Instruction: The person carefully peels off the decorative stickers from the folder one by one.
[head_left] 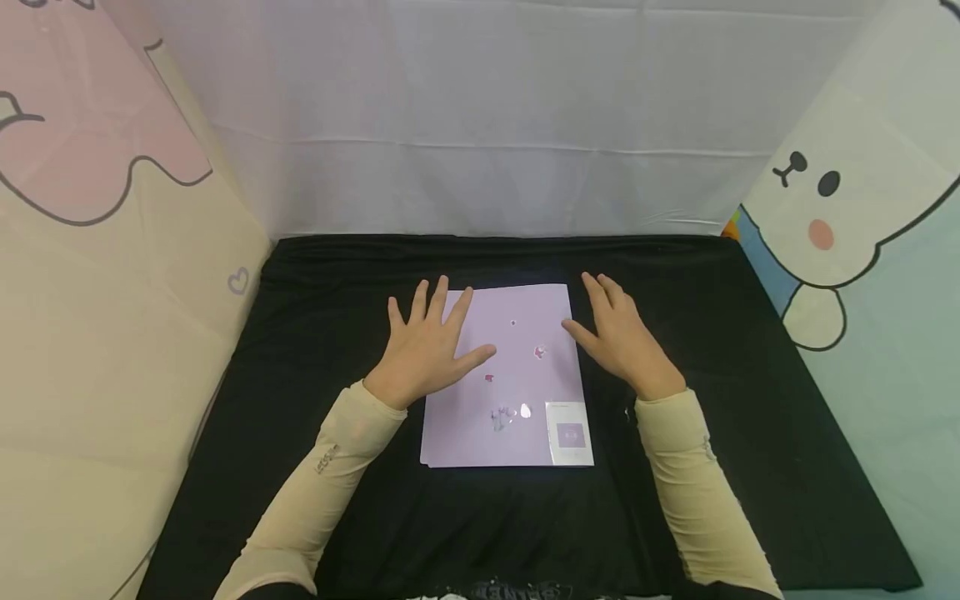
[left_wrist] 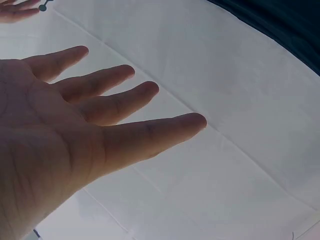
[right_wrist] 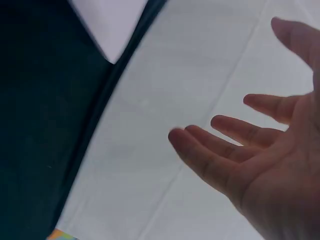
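My left hand (head_left: 422,350) is spread with straight fingers over the left part of a lilac sheet or folder (head_left: 525,333). In the left wrist view the left palm (left_wrist: 45,130) holds nothing. My right hand (head_left: 622,337) is held by the sheet's right edge, its thumb near that edge. The right wrist view shows the right fingers (right_wrist: 210,165) loosely extended and without anything in them. On the lilac surface lie small pink stickers, among them a figure (head_left: 540,352) and a red piece (head_left: 489,378). A clear, shiny piece (head_left: 501,418) is lower down.
A white card with a lilac square (head_left: 557,454) lies at the sheet's lower right corner. Black cloth (head_left: 337,283) covers the table. A white curtain (head_left: 465,108) hangs behind, and cartoon-printed cloths (head_left: 862,250) stand at both sides.
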